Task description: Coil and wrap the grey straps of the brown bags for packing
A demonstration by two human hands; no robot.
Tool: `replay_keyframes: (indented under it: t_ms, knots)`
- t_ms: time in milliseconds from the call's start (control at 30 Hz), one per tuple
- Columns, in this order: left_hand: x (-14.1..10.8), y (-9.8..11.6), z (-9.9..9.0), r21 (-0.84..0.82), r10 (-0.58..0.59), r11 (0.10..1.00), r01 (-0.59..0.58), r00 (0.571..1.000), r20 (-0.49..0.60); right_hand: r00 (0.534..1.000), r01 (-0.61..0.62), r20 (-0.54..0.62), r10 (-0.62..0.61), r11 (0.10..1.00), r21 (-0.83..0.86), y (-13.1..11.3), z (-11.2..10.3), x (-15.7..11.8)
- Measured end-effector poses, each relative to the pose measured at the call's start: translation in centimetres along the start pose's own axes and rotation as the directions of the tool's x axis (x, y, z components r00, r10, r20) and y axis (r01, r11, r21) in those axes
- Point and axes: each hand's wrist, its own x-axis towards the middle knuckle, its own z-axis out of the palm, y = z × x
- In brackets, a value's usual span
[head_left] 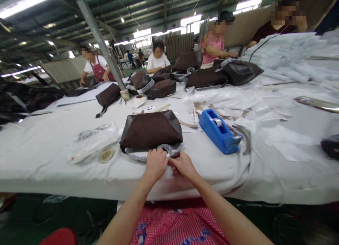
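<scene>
A dark brown handbag (152, 130) with smooth darker corners lies on the white-covered table in front of me. Its strap (137, 156), wrapped in clear plastic, runs along the bag's near side, and a ring-like wrapped loop (164, 148) sits at the middle. My left hand (157, 163) is closed on the strap just below that loop. Beside it, fingertips almost touching, my right hand (183, 164) pinches the strap's wrapped part. A small white bit shows between the hands; the fingers hide what exactly lies in the pinch.
Right of the bag stands a blue tape dispenser (219, 132). A tape roll (106, 155) and plastic bag (91, 142) lie left. Paper scraps (188, 125), more brown bags (161, 88) and a metal post (99, 40) are beyond. Several co-workers work around the table. A phone-like object (317, 103) lies right.
</scene>
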Motion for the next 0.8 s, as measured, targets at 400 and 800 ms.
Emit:
replay_keyframes:
  t_ms: [400, 800]
  knots:
    - [0.5, -0.9, -2.1, 0.027, -0.003, 1.0, 0.003, 1.0, 0.0, 0.927, -0.331, 0.331, 0.178, 0.803, 0.496, -1.3, -1.5, -1.4]
    - [1.5, -1.2, -3.9, -0.122, -0.047, 0.991, 0.055, 0.996, 0.072, 0.943, -0.148, 0.332, -0.015, 0.875, 0.462, 0.4, -0.9, -1.3]
